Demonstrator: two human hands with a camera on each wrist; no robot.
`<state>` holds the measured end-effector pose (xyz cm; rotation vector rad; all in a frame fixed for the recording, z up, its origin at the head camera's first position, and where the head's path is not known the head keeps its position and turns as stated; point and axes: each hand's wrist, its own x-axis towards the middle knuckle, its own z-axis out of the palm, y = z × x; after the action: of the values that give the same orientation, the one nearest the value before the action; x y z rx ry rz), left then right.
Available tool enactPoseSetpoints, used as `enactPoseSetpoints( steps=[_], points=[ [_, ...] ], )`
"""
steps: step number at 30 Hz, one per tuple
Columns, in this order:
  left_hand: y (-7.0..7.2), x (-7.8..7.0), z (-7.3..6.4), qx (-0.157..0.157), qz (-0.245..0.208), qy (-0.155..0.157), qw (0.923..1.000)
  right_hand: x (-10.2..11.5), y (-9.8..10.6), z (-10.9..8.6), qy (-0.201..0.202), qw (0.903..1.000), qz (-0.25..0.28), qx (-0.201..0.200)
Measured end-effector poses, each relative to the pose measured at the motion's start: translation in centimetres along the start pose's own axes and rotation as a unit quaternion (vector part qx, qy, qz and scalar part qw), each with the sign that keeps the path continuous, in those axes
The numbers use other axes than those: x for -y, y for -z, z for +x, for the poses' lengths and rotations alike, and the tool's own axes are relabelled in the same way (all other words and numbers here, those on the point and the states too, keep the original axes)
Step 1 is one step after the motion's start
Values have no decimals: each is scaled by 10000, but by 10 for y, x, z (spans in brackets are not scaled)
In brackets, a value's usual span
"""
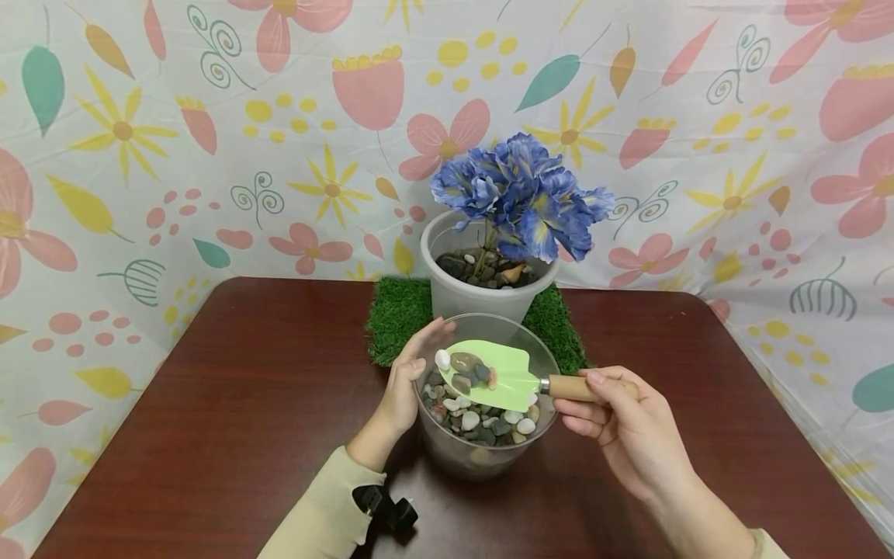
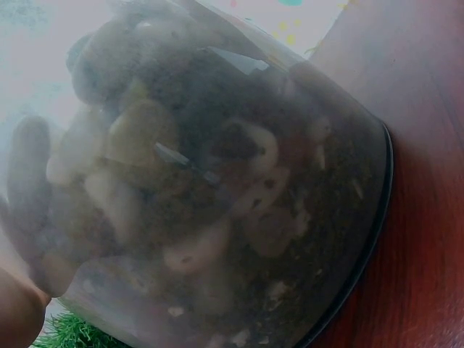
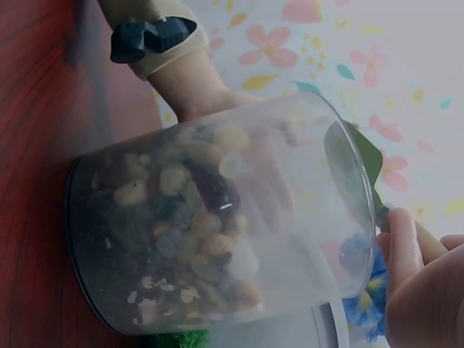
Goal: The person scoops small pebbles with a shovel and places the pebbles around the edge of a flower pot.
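Observation:
My right hand [image 1: 632, 435] grips the wooden handle of a light green hand trowel [image 1: 513, 369]. Its blade lies level at the mouth of a clear plastic container [image 1: 482, 458] and carries several pebbles [image 1: 466, 371]. Inside the container lie many white, grey and brown pebbles [image 1: 482, 419], with dark soil-like material lower down in the left wrist view. With the thumb near the rim and the fingers round the far side, my left hand [image 1: 407, 380] holds the container's left side. Through the clear wall in the right wrist view, those fingers show faintly.
Behind the container stands a white pot [image 1: 482, 299] with blue flowers [image 1: 524, 194] and stones in it. Under that pot lies a green artificial grass mat [image 1: 401, 314]. The brown wooden table [image 1: 279, 365] ends at a flower-patterned cloth backdrop [image 1: 314, 116].

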<state>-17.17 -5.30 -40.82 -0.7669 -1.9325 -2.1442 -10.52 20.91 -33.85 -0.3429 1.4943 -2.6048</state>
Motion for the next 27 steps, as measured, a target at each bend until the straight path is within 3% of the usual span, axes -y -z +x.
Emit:
enactPoseSetpoints(
  steps=[8,18,27],
  points=[
    [0,0,-1,27,5,24,10000,1,3,1,70,9997,182,152],
    [1,1,-2,42,7,67,10000,3,9,3,79,9970,417,640],
    [0,1,-1,21,-33,47,10000,2,10,5,-202,9980,436,409]
  ],
)
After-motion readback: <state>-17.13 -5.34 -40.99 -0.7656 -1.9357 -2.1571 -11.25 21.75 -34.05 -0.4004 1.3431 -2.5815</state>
